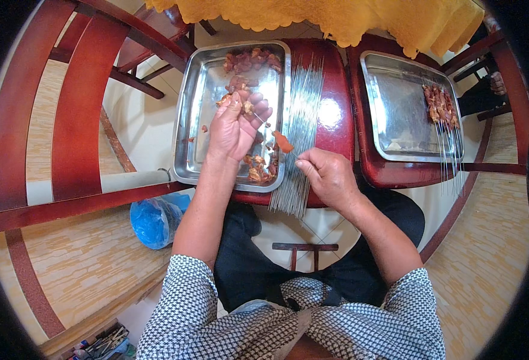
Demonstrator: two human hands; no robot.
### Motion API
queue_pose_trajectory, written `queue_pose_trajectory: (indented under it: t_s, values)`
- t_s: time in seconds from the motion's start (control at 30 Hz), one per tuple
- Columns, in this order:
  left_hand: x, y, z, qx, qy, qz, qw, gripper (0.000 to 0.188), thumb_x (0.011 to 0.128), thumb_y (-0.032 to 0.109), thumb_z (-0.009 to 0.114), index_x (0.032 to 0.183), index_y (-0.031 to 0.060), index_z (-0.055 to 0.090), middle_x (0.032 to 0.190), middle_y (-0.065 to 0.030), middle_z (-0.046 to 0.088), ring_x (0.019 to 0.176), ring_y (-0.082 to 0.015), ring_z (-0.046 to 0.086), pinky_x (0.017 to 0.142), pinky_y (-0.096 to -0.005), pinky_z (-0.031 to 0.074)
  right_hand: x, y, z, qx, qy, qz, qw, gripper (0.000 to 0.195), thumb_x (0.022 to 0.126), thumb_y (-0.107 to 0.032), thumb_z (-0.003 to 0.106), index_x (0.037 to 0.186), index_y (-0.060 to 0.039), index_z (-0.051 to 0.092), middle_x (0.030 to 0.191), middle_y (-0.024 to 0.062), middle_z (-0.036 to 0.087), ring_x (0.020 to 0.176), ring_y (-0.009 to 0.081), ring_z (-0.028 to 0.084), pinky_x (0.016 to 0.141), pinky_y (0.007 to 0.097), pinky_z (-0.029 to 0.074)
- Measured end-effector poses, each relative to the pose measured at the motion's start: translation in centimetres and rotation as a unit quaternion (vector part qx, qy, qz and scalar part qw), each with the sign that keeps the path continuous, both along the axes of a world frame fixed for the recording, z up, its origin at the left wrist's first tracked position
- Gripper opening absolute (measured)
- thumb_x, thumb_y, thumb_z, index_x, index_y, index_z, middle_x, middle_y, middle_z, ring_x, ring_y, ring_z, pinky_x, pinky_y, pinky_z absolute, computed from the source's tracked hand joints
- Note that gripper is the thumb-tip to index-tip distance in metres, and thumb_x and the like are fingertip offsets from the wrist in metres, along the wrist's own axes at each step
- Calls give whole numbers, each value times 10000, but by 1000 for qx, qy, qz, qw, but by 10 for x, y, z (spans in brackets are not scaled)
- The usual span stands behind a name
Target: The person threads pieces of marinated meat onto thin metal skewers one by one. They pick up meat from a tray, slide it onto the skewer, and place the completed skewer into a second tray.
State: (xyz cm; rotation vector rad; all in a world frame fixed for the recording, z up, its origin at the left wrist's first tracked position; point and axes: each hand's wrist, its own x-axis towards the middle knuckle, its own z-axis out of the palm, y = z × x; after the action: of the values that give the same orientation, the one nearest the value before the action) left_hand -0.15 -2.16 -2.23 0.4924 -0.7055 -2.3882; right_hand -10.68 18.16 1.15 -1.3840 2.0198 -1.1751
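Above the left metal tray (242,183), my left hand (237,126) holds a small piece of raw meat (247,107) near the upper end of a thin metal skewer (261,119). Lower on that skewer sits an orange-red piece (284,141). My right hand (329,175) grips the skewer's lower end, to the right of the tray. Cut raw meat (253,60) lies in the tray's upper part, and more pieces (260,171) lie near its lower right corner. A thick row of bare metal skewers (302,99) rests on a red chair seat, partly behind my right hand.
On a second red seat (381,173), another metal tray (408,155) holds several loaded meat skewers (442,105), handles over its edge. A yellow cloth (291,13) hangs at the top. A red slatted chair back (80,108) and a blue plastic-lined bin (154,222) stand left. Another person's hand (497,84) shows far right.
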Motion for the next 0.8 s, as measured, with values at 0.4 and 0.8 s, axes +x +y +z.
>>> queue_pose_trajectory:
  t_s: [0.4,0.8]
  values:
    - [-3,8,0,-18,-17,-3,1000,186,991,208,430,1009,47,520,1000,-129,604,896,-243,628,850,-428,542,3,-4,-3,-9,19,-4,1000,136,859,-144,623,784,-31,612,652,121,602,591,271,621,538,382,476]
    - [-4,17,11,-79,-94,-30,992,206,989,230,441,1026,43,517,991,-157,621,880,-247,651,824,-406,551,0,-6,-3,-10,15,-14,1000,142,853,-149,629,779,-29,612,643,133,600,592,283,622,540,391,477]
